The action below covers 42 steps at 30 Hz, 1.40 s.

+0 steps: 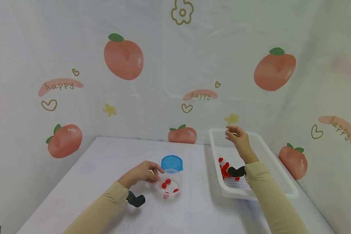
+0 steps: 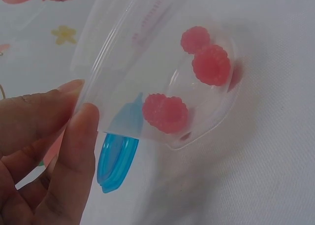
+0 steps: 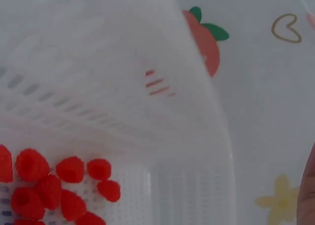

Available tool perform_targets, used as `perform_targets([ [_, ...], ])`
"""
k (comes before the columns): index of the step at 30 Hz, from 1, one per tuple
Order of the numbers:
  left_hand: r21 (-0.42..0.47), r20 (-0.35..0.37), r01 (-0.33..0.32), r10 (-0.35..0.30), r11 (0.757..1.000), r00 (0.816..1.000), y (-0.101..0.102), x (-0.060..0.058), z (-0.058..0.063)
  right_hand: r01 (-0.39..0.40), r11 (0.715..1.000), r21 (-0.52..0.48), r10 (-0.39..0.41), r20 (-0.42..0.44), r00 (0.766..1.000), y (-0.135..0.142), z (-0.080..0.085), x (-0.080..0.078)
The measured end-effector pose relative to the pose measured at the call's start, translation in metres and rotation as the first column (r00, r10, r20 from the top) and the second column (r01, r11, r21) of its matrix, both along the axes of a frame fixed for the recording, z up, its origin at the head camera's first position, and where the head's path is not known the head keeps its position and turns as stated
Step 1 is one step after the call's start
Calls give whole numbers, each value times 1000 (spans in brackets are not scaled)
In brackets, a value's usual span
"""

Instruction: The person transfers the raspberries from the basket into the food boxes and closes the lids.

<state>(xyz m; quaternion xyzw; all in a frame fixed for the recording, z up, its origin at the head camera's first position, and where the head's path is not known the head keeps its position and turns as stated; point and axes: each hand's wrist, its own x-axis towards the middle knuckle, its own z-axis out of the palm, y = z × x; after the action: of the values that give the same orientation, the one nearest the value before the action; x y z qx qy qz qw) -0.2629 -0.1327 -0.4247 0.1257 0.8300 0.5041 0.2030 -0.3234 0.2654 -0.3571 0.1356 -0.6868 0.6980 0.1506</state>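
Note:
My left hand (image 1: 143, 172) pinches the rim of a clear plastic cup (image 2: 113, 43) between thumb and fingers; in the left wrist view the cup looks tilted. Several red raspberries (image 2: 211, 65) lie at its bottom. Behind the cup a blue lid (image 1: 172, 162) lies on the table. Over the white basket (image 1: 231, 193) at the right hovers my right hand (image 1: 239, 141), its fingers loosely bent, with nothing visible in them. More raspberries (image 3: 49, 190) are gathered at one end of the basket floor. Only a sliver of the right hand shows in the right wrist view.
A white cloth covers the table (image 1: 193, 214), which meets a white curtain (image 1: 163, 65) printed with fruit at the back. The basket's high walls stand around its raspberries. Black camera mounts (image 1: 136, 200) sit on both wrists.

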Motion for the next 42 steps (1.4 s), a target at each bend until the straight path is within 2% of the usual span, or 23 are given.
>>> perform_targets([
  [3, -3, -1, -3, 3, 1000, 1000, 0, 0, -1, 38, 992, 123, -45, 54, 998, 10, -9, -3],
  [7, -5, 1, -9, 9, 1000, 1000, 1, -1, -1, 44, 956, 290, -86, 132, 988, 22, -21, -5],
  [10, -3, 4, -11, 11, 1000, 1000, 1, -2, -1, 30, 926, 377, -109, 190, 976, 30, -29, -6],
  [14, -3, 4, -10, 10, 1000, 1000, 1, -2, -1, 22, 887, 461, -139, 222, 965, 36, -37, -7],
  [18, -8, -1, -11, 11, 1000, 1000, 1, -2, -1, -46, 869, 493, -103, 272, 957, 40, -47, -12],
  [24, -7, 7, -19, 19, 1000, 1000, 2, -1, -1, -204, 831, 517, -44, 426, 904, 44, -59, -16],
  [35, -12, -1, -11, 11, 1000, 1000, 1, -1, -2, -304, 738, 603, -129, 567, 813, 42, -60, -9],
  [42, -13, -3, -11, 11, 1000, 1000, 1, -2, -3, -352, 705, 615, -157, 620, 769, 44, -61, -7],
])
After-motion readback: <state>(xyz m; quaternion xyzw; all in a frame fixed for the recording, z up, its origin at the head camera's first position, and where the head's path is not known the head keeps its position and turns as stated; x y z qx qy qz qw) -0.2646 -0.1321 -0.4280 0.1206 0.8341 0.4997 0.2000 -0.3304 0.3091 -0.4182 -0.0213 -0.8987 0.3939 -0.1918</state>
